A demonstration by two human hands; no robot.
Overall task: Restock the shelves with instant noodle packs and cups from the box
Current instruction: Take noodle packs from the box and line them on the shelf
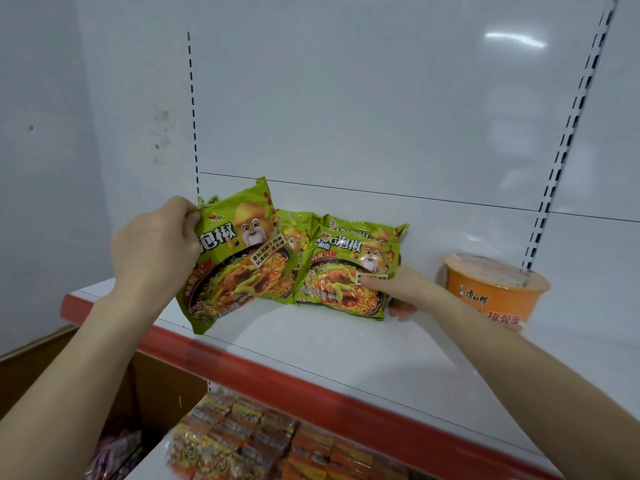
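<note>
Several green noodle packs (341, 277) on white shelf (346, 351)

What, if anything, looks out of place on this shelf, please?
Nothing looks spilled or torn. The green packs overlap unevenly on the shelf, and the tilted pack gripped by the left hand sits askew. The right hand holds the front pack; the orange cup stands upright.

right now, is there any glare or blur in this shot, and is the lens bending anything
Head view: a light glares off the back panel upper right; the wide lens bows the slotted upright; the lower-shelf packs and orange cup are blurred; the tilted green pack reads sharp.
</note>
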